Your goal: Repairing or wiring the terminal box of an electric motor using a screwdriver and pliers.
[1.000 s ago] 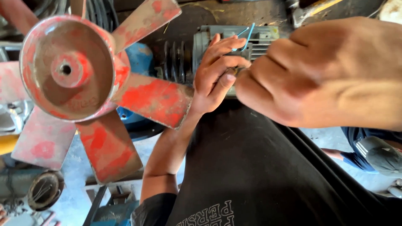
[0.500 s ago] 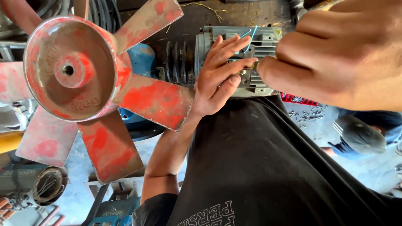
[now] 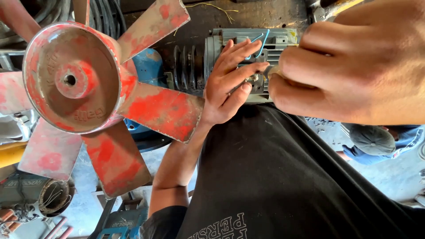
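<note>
Head view: everything below is seen from a single camera looking down past a black shirt [image 3: 283, 177] onto the work.
Motor: a grey ribbed electric motor [image 3: 270, 42] is set at the top centre, just behind both hands, with a dark grooved pulley [image 3: 186, 66] on its left end.
Wires: thin blue wires [image 3: 261, 42] are looped over the motor's top, above the fingers of the left hand.
Left hand: the left hand [image 3: 228, 84] is laid against the motor's open terminal area, its fingers [image 3: 241, 53] spread and lightly curled, the thumb bent toward a small metal part [image 3: 254, 79]; whether that part is actually pinched cannot be told.
Right hand: the right hand [image 3: 354, 66] fills the upper right, very close to the camera, and is closed into a tight fist around a slim tool whose pale tip [image 3: 271, 71] is met by the left fingertips at the terminal area; the rest of the tool is hidden inside the fist.
Fan: a large worn red fan [image 3: 88, 93] with broad blades and a cup-shaped hub is seen on the left, one blade reaching just beside the left wrist.
Surroundings: a wire coil [image 3: 55, 197] lies at lower left, and another person in a grey cap [image 3: 372, 139] is crouched at lower right on the concrete floor [image 3: 389, 172].
</note>
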